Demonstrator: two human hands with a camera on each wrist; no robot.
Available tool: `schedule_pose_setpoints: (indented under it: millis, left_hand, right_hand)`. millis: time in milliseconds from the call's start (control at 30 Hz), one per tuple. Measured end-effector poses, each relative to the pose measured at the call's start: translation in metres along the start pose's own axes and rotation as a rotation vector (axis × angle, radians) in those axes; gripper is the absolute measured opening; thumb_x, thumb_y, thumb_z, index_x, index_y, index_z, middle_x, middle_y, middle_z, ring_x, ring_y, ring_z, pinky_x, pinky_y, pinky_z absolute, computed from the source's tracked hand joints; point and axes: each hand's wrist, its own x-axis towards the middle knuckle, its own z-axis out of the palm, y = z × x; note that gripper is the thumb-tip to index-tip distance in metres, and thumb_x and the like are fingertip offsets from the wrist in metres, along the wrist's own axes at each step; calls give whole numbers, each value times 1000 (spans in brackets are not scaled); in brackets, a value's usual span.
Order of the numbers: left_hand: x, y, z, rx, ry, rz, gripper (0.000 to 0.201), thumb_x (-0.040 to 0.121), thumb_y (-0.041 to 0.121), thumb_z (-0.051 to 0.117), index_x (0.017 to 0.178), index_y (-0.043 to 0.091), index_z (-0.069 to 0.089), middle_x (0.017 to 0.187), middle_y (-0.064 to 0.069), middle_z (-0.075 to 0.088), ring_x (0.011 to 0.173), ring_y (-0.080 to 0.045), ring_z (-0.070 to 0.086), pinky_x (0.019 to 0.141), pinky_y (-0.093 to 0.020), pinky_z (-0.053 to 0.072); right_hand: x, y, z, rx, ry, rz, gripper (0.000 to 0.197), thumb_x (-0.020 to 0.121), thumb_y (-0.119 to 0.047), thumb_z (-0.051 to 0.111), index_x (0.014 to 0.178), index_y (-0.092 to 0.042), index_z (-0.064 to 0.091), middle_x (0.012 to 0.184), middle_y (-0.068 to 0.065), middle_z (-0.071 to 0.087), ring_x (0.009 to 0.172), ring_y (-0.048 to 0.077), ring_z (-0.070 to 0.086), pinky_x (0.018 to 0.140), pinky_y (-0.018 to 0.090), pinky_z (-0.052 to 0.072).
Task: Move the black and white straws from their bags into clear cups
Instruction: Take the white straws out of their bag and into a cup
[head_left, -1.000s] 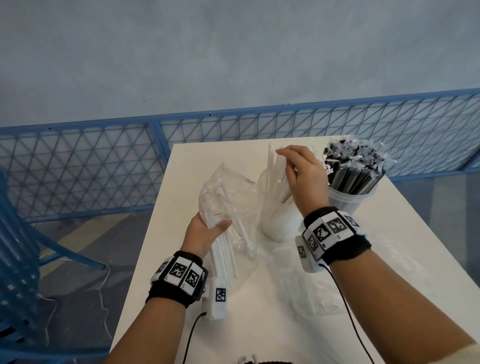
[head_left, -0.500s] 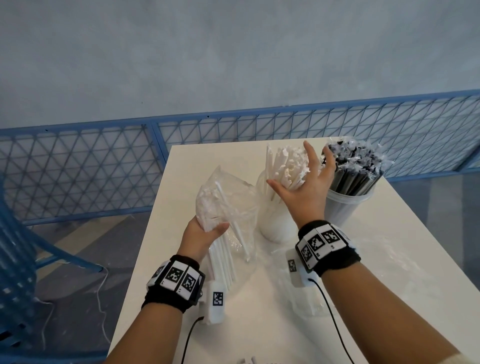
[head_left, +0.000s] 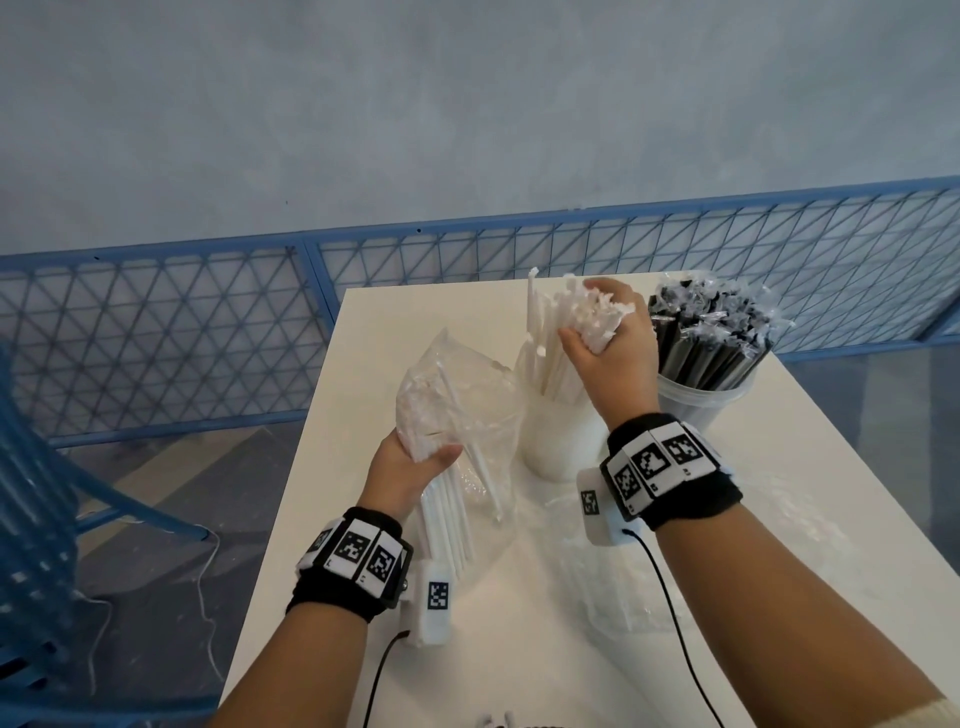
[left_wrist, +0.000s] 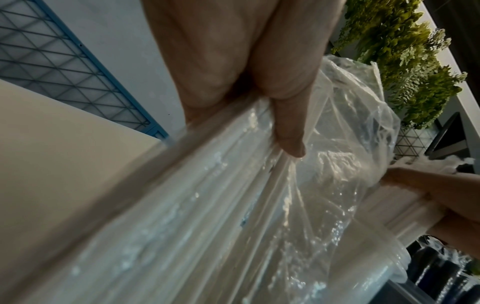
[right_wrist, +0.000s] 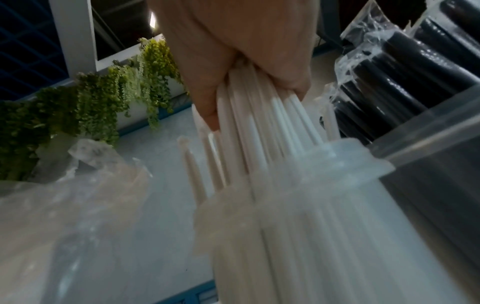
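My left hand (head_left: 415, 462) (left_wrist: 259, 98) grips a clear plastic bag (head_left: 457, 400) (left_wrist: 337, 144) with white straws (head_left: 447, 519) inside, held tilted above the white table (head_left: 779, 493). My right hand (head_left: 602, 343) (right_wrist: 246, 67) is curled round the upper ends of a bundle of white straws (head_left: 576, 322) (right_wrist: 259, 133) that stand in a clear cup (head_left: 556, 431) (right_wrist: 311, 205). To the right, a second clear cup (head_left: 701, 405) holds wrapped black straws (head_left: 711, 332) (right_wrist: 402, 72).
An empty clear bag (head_left: 649, 571) lies flat on the table near my right forearm. A blue mesh fence (head_left: 208, 338) runs behind the table, and a blue chair (head_left: 36, 519) stands at the left. Cables hang from both wrist units.
My right hand was spread open against the straw tops half a second ago; now its fingers have curled round the white bundle. The left hand and bag have hardly moved.
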Motion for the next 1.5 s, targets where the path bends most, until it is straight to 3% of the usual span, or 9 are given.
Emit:
schedule_pose_setpoints:
  millis: [133,233,400,567,767,867,1200,1367,1500]
  left_hand:
    - [-3,3,1,-27,2,2,34,57,36,86,84,23,71,97,-7,73,100,-25,66,97,-47,48]
    - [-2,1,1,-28,8,-3,54,50,41,88,94,14,71,99,-9,73,100,-26,67,97,-48,49]
    - [-4,2,2,2,-14,18,68,48,43,83,104,7,68,102,-10,72,100,-24,67,96,-48,49]
    - [-6,3,-2,32,-32,26,42,68,19,82,105,8,68,102,-8,72,100,-21,67,96,-44,50]
    - [-11,14,2,45,-130,106,35,70,0,76,101,11,65,88,7,70,84,0,67,72,-13,50]
    - [-12,20,3,121,-154,149,44,69,-11,73,100,17,60,86,14,64,79,5,63,67,-7,48]
    - [-17,34,7,719,-273,183,75,64,18,84,130,13,49,119,7,53,115,-8,50,91,-8,33]
    - [-15,26,-1,201,-370,127,81,58,15,82,123,44,43,113,12,60,111,-9,58,92,-19,46]
    - [-13,31,-4,-160,-227,27,38,87,45,55,108,14,58,107,-4,65,101,-18,60,86,-37,51]
  right_hand:
    - [-13,-23,-8,23,228,-206,40,83,-26,65,116,-8,53,114,9,54,105,13,49,94,23,38]
    - [-34,-38,-4,148,-12,-264,11,88,-10,58,97,-8,62,88,1,63,78,-1,54,74,11,44]
    - [-49,-31,16,-134,-518,-169,19,93,-15,53,104,-10,67,96,4,71,83,13,63,78,20,47]
    - [-48,-38,27,-208,-617,-169,26,95,-16,48,115,-8,63,108,7,69,97,20,63,81,17,40]
    - [-54,-39,42,-113,-791,-138,29,79,-22,68,95,1,61,89,17,67,85,29,62,78,42,49]
    - [-60,-40,46,-81,-759,-130,34,74,-23,74,96,-1,60,90,11,64,82,21,57,78,35,47]
    - [-80,-32,63,178,-612,184,48,76,-15,73,119,-4,56,93,5,66,89,19,62,82,29,51]
    - [-80,-25,61,308,-513,242,25,81,-1,65,105,1,59,91,13,68,85,23,65,78,32,52]
    - [-79,-19,54,402,-471,269,19,81,-2,66,99,-5,60,84,4,67,79,18,65,75,29,54]
